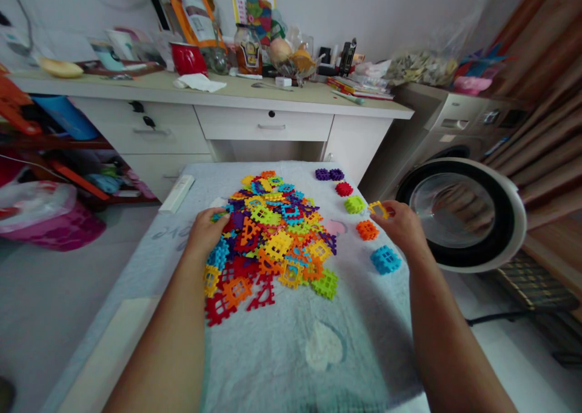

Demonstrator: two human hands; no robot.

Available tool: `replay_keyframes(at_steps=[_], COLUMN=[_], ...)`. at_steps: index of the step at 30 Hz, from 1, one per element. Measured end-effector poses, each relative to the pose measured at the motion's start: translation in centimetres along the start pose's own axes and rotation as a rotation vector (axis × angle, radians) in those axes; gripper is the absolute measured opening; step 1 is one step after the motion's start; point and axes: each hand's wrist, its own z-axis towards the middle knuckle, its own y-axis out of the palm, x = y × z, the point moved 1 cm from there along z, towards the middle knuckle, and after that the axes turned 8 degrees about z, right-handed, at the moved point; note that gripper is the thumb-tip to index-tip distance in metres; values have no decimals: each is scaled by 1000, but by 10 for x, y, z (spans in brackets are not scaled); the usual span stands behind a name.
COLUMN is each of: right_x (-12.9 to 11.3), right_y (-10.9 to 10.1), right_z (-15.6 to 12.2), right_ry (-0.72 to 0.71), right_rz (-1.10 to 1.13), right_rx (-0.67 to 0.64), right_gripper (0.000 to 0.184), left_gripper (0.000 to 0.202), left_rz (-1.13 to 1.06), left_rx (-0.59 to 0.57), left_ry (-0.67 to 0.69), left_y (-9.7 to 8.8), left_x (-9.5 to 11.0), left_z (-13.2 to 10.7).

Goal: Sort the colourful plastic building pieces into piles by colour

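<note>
My right hand (pixel 402 224) pinches a yellow square interlocking plastic piece (pixel 377 208) with an open centre, above the table's right edge. Close by stand small stacks of such pieces: green (pixel 354 204), orange (pixel 367 230), blue (pixel 385 259), red (pixel 344 188), and purple (pixel 330 174) at the back. A large mixed pile of interlocking pieces (pixel 277 243) covers the middle of the table. At its left edge, my left hand (pixel 207 231) has thumb and finger closed around a blue-green piece (pixel 219 215), mostly hidden by the fingers.
A pale cloth (pixel 282 352) with a heart print covers the table. The long white box (pixel 177 193) lies at its back left. Beyond is a white cabinet (pixel 268 125) with a cluttered top. To the right, a washing machine door (pixel 459 213) hangs open beside the table.
</note>
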Motion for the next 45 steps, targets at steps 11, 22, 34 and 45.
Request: replay_keyframes(at_steps=[11, 22, 34, 45], right_x=[35, -17, -55, -55], right_y=[-13, 2, 78, 81], right_z=[-58, -88, -119, -120], right_ry=[51, -162, -255, -269], right_rz=[163, 316, 386, 368], right_rx=[-1, -80, -204, -204], right_gripper=[54, 49, 43, 43], left_gripper=[46, 47, 43, 30], left_rz=[-232, 224, 272, 347], left_rx=[27, 71, 16, 92], left_ry=[-106, 51, 34, 53], left_y=[-5, -11, -9, -7], left_x=[13, 5, -9, 1], left_z=[-8, -5, 2, -6])
